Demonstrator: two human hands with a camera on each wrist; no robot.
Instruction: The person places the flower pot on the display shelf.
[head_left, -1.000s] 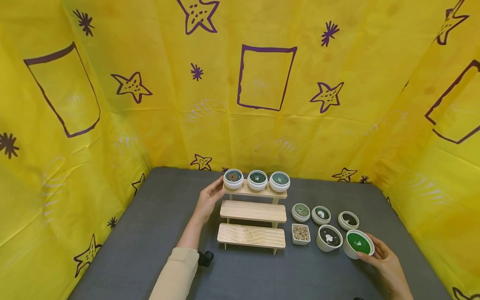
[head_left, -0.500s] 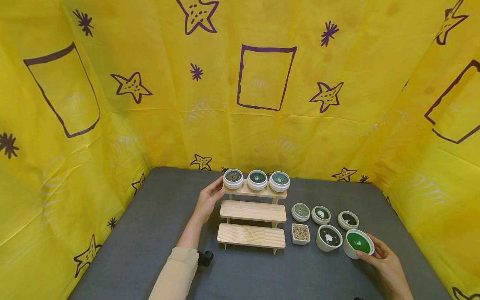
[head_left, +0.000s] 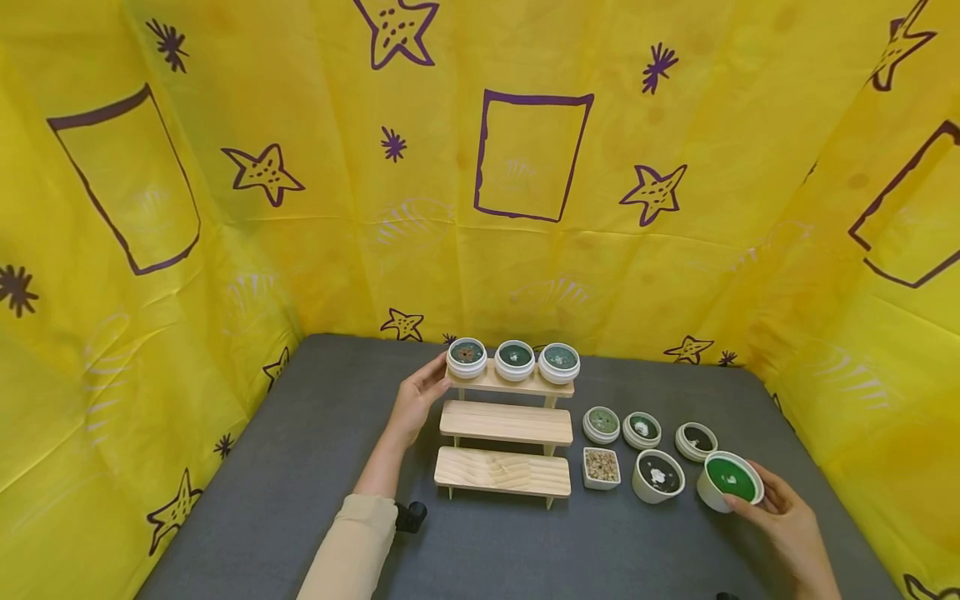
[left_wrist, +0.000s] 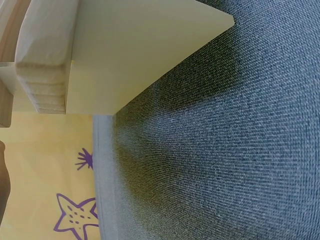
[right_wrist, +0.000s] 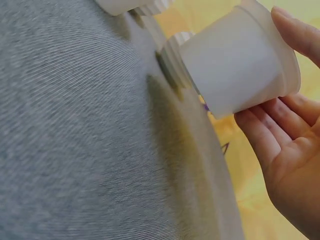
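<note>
- Head view: right hand (head_left: 787, 521) holds a green-filled cup (head_left: 731, 480), white and round, at the right end of the vessel group.
- Right grip: opened only to the cup's width. Right wrist view has the thumb (right_wrist: 295, 32) at the rim and the fingers (right_wrist: 260, 132) along the opposite side.
- The cup's base appears clear of the grey cloth (head_left: 330, 467), a shadow lying beside it.
- Left hand (head_left: 412, 404): at the left end of a 3-tier wooden stand (head_left: 506, 421), fingers beside the left bowl (head_left: 467, 358), thumb by the shelf end. I cannot tell whether it pinches shelf or bowl, or how tightly; the left wrist view shows mainly stand and cloth.
- Top tier: 3 white bowls in a row, the left bowl, middle bowl (head_left: 515, 361) and right bowl (head_left: 559, 363), all with blue-green contents.
- Right of the stand: a dark-filled cup (head_left: 658, 475) just left of the held cup, and a square dish (head_left: 602, 468) of speckled bits farther left.
- Behind those: 3 low bowls, 1 pale green (head_left: 602, 425), 1 deep green (head_left: 642, 430), 1 dark brown (head_left: 696, 442).
- Yellow backdrop (head_left: 337, 275) behind, printed with purple stars.
</note>
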